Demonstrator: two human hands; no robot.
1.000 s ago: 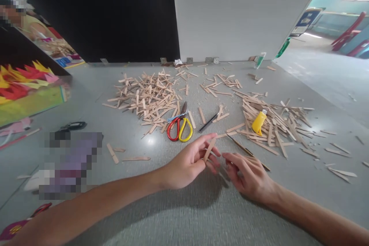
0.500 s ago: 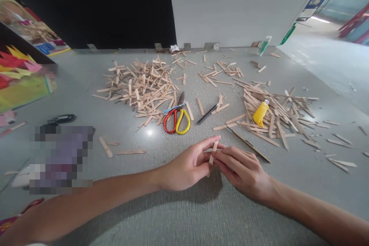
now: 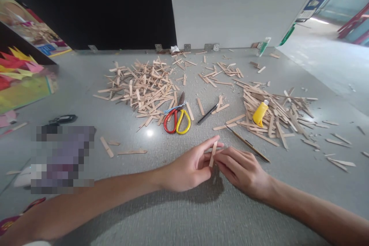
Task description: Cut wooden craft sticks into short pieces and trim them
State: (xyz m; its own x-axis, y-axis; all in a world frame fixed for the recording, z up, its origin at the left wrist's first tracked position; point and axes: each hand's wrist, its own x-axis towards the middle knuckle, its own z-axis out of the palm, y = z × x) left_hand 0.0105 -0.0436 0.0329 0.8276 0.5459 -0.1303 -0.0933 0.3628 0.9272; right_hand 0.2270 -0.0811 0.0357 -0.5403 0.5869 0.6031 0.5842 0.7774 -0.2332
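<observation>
My left hand [image 3: 190,168] has its fingers clamped on a wooden stick [image 3: 213,154], held tilted. Right hand [image 3: 244,170]: fingers bunched just beside it, can't tell if gripping. Step looks like two-handed stick handling; next move likely calls for steady left pinch. Scissors [image 3: 183,123] beyond left fingers.

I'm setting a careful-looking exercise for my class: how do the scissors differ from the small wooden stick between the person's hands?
The scissors have red and yellow handles and dark blades; the wooden stick is plain and pale. The scissors lie on the grey surface; the stick is in the left hand. The scissors are larger than the stick. Both are longer than wide.
</observation>
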